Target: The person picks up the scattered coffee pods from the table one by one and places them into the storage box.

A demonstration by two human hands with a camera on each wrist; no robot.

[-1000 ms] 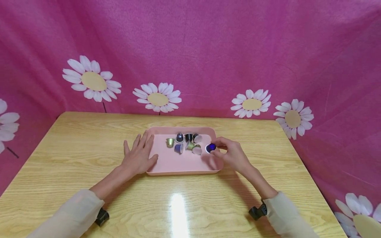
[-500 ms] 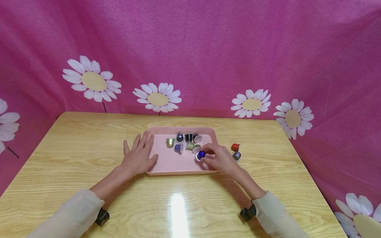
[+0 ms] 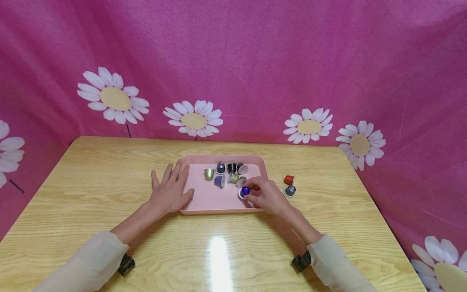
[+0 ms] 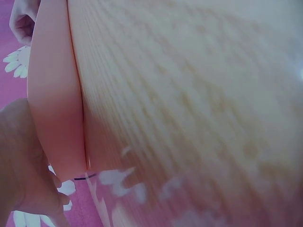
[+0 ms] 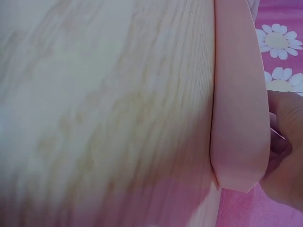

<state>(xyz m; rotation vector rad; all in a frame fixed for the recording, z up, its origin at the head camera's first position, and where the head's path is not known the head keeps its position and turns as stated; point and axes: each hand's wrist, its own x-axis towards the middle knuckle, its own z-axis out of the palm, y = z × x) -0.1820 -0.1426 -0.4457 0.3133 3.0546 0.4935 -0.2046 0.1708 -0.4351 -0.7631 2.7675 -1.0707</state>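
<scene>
A pink tray [image 3: 208,205] lies on the table with several coffee capsules in it. My right hand [image 3: 268,196] pinches a shiny blue coffee capsule [image 3: 245,191] between thumb and fingers, low over the tray's right part. In the right wrist view the tray's wall hides the capsule. My left hand [image 3: 168,192] lies with spread, straight fingers at the tray's left edge. Left of the blue capsule are a purple-blue capsule [image 3: 219,181], a pale green capsule [image 3: 208,174], a dark upright capsule [image 3: 220,168] and a black capsule [image 3: 231,167].
Right of the tray, on the wooden table [image 3: 164,259], a red capsule [image 3: 289,180] lies beside a dark grey capsule [image 3: 290,190]. Behind the table hangs a pink cloth [image 3: 240,73] with white daisies. The tray's raised rim surrounds the capsules.
My right hand has carried the blue capsule leftward from the tray's right side and slightly toward me. The red and dark grey capsules have come into sight. The left hand has stayed put.
</scene>
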